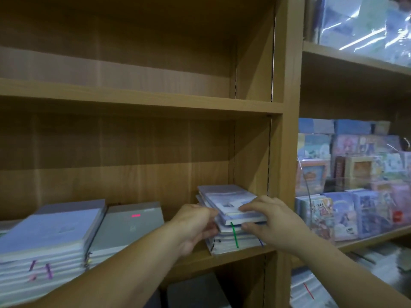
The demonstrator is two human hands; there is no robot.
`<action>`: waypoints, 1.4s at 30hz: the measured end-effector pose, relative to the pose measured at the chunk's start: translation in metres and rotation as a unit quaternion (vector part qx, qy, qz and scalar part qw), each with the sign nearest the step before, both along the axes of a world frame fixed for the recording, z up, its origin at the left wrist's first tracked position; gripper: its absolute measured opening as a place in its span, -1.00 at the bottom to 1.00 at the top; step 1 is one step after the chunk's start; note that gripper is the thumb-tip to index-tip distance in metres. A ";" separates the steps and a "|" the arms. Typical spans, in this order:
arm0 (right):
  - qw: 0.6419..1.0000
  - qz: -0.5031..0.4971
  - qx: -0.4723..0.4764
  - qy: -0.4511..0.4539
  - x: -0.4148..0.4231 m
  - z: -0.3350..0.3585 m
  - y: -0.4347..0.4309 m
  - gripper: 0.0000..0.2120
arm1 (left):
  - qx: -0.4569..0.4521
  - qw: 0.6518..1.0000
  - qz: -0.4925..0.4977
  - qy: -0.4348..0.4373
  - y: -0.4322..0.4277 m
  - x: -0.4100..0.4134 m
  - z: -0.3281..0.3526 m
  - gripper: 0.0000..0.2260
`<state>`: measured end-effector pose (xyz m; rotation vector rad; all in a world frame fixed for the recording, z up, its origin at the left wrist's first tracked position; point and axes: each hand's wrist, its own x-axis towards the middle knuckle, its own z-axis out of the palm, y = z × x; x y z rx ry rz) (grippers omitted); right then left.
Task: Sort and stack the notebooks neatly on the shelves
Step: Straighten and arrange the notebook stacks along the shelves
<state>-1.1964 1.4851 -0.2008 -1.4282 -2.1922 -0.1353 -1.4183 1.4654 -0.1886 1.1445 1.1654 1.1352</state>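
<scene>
On the middle shelf (pixel 200 260) of a wooden bookcase, three piles lie flat: a tall pile of pale blue pads (pixel 49 236) at the far left, a grey-covered pile (pixel 131 227) just beside it, and, well apart to the right, the stack of notebooks (pixel 224 243) that both hands work on. This stack sits in the right corner of the bay, near the side panel (pixel 251 152), with the thick upright (pixel 288 152) beyond. Past that, the next bay holds rows of colourful wrapped booklets (pixel 355 196) behind clear plastic. The notebooks lie with their long axis running from the front lip toward the back wall, short ends facing out and the far ends skewed a little to the left. A green band (pixel 234 236) crosses the near ends. The left hand (pixel 195 225) has its fingers curled against the stack's left side, grasping it. The right hand (pixel 273 221) lays its fingers over the cover of the top notebook (pixel 229 201) and sets the thumb under its near edge, pinching it. The stack's near ends reach almost to the shelf lip. Bare board shows between the grey pile and the stack, partly filled by the left hand. Only a narrow gap is left toward the side panel, and much free height stands up to the upper shelf (pixel 133 101).
</scene>
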 end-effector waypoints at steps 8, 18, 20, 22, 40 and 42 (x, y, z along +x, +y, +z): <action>0.998 -0.031 0.038 -0.049 -0.005 -0.001 -0.003 -0.46 | -0.023 0.998 0.054 0.012 0.011 0.014 0.007 -0.84; 0.998 -0.030 0.043 0.017 -0.003 -0.009 -0.003 -0.21 | -0.033 0.997 0.059 -0.034 0.011 0.001 0.004 -0.83; 0.998 -0.031 0.060 0.021 -0.002 -0.014 -0.002 -0.23 | -0.030 0.997 0.063 -0.038 0.008 0.004 0.001 -0.83; 0.996 -0.029 0.077 0.031 -0.003 -0.018 -0.002 -0.25 | -0.023 0.996 0.071 -0.055 0.006 0.007 -0.004 -0.82; 0.982 0.029 0.087 0.164 0.004 -0.023 0.006 -0.57 | -0.071 0.997 0.038 0.016 0.026 0.032 0.014 -0.70; 0.979 0.040 0.080 0.183 0.006 -0.025 0.008 -0.57 | -0.047 0.997 0.040 0.046 0.033 0.036 0.012 -0.59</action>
